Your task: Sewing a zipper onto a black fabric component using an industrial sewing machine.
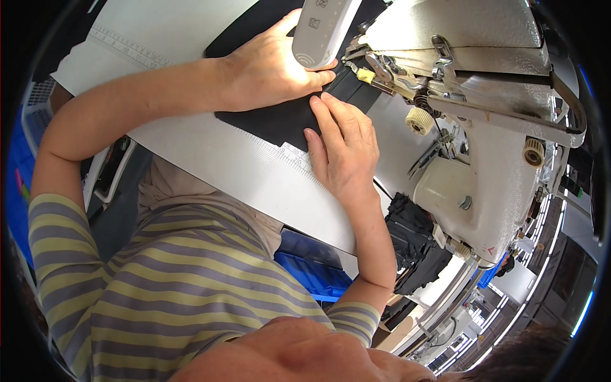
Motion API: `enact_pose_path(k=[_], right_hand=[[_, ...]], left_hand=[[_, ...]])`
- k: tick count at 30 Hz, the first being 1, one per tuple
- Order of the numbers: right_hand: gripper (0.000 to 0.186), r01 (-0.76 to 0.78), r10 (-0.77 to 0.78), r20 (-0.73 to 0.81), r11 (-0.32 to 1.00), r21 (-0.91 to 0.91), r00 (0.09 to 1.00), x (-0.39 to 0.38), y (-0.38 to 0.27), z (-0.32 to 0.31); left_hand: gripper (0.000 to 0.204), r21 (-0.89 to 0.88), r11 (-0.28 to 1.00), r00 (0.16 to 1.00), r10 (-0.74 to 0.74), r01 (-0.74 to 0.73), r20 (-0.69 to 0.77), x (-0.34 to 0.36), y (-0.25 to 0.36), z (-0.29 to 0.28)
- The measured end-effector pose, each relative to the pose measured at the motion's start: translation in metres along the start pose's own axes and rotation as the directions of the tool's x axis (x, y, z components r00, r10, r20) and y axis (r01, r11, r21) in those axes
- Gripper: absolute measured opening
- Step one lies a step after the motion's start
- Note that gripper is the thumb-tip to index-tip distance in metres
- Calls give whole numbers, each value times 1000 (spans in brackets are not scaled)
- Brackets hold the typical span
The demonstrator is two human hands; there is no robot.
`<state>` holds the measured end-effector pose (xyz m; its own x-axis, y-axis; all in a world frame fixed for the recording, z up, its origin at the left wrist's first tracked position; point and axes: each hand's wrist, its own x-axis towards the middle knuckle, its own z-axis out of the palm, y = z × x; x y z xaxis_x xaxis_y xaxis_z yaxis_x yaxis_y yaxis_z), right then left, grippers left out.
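Black fabric [270,127] lies on the pale work table beneath both hands, running toward the needle area of a white sewing machine [471,191]. My left hand [270,70] rests flat on the cloth with fingers stretched out; a white lamp-like device [321,35] covers part of it. Close by, my right hand [347,143] touches the near side of the fabric with its fingertips, thumb spread apart from the fingers. The two hands' fingertips almost meet, just left of the machine's presser area. Where the cloth meets the needle is hard to make out.
Ruler markings [299,159] run along the table [210,153] near its front edge. Dark cloth pieces [414,242] hang in a heap below the machine. A blue bin [315,274] sits under the table. Metal levers and knobs [419,121] jut out right of my hands.
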<state>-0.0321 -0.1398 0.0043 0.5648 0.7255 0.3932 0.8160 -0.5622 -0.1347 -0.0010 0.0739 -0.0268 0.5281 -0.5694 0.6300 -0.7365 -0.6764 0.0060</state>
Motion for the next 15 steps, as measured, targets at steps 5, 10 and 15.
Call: enact_pose_path(k=[5,10,15], right_hand=[[49,-11,11,-8,1000,-1,1000,2,5,0],[48,-11,11,-14,1000,-18,1000,6,10,0],[47,-20,20,-31,1000,-2,999,11,14,0]], left_hand=[[27,-89,995,995,-48,41,-84,2,5,1],[32,-193,976,994,-106,101,-15,1,5,-1],[45,-128,991,998,-25,33,65,-2,-1,-4]])
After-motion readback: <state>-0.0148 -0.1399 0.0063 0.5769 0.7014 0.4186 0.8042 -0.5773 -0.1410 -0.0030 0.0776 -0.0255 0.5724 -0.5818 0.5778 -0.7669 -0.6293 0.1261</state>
